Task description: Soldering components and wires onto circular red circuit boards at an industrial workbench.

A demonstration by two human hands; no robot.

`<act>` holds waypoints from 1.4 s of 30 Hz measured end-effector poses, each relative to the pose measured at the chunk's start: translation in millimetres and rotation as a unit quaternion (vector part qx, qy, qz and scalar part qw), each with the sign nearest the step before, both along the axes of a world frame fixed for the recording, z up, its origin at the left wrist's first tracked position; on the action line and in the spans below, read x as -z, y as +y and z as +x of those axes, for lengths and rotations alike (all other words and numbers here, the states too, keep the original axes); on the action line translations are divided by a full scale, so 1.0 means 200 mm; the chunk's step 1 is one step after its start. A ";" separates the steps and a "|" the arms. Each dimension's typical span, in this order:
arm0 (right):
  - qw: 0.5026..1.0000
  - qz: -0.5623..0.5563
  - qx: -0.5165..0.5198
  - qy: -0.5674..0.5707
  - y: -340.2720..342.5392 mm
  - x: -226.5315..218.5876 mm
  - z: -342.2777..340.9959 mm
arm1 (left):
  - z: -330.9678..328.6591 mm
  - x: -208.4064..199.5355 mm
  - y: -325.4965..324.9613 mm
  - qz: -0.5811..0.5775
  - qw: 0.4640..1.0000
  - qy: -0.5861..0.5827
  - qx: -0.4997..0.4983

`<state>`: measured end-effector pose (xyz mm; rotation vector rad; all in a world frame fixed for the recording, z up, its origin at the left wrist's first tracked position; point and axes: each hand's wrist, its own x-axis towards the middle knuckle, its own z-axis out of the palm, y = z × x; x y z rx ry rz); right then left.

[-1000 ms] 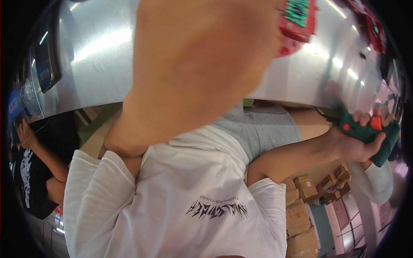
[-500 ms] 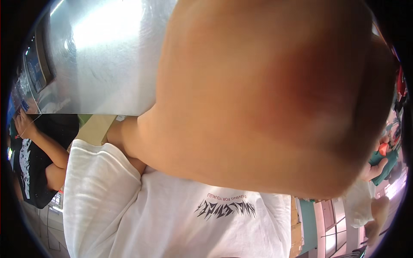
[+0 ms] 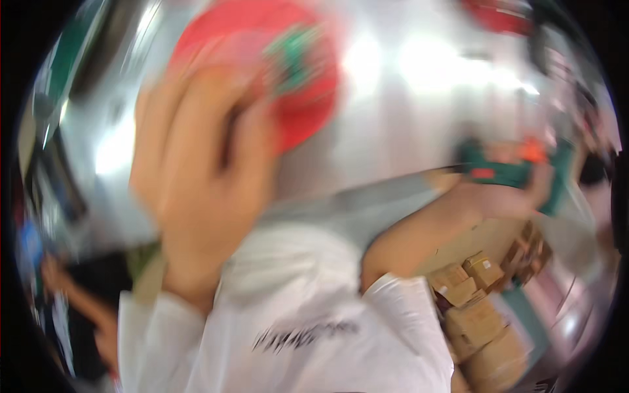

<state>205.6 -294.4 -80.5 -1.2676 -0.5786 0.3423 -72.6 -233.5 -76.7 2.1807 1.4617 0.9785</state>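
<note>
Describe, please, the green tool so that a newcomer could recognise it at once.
From the shiny metal table across the picture's top, go down and right to the right hand. The green tool is gripped in this hand, above the cardboard boxes in the view. Its bright orange part sets it apart from the round red piece at the left hand.

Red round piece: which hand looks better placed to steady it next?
Left, likely: the left hand lies over the near side of the red round piece, though blur hides the exact contact. The right hand holds a green tool, away to the right.
</note>
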 end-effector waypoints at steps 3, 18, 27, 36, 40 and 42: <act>0.990 0.078 -0.027 0.118 0.03 0.13 -0.15 | -0.09 0.00 -0.05 0.024 0.999 0.023 0.028; 0.975 0.167 -0.046 0.138 0.02 0.06 -0.16 | -0.07 0.01 -0.01 0.173 0.977 0.068 0.108; 0.989 0.031 -0.144 0.020 -0.31 0.07 -0.16 | -0.03 0.02 -0.01 0.185 0.982 -0.014 0.046; 0.951 0.008 -0.301 -0.066 -0.27 -0.08 -0.36 | -0.06 0.04 0.06 0.206 0.977 -0.014 0.050; 0.948 -0.024 -0.305 -0.086 -0.31 -0.05 -0.43 | -0.07 0.08 0.07 0.227 0.973 0.016 0.040; 0.947 -0.021 -0.303 -0.107 -0.33 -0.06 -0.42 | -0.06 0.09 0.07 0.241 0.970 0.021 0.037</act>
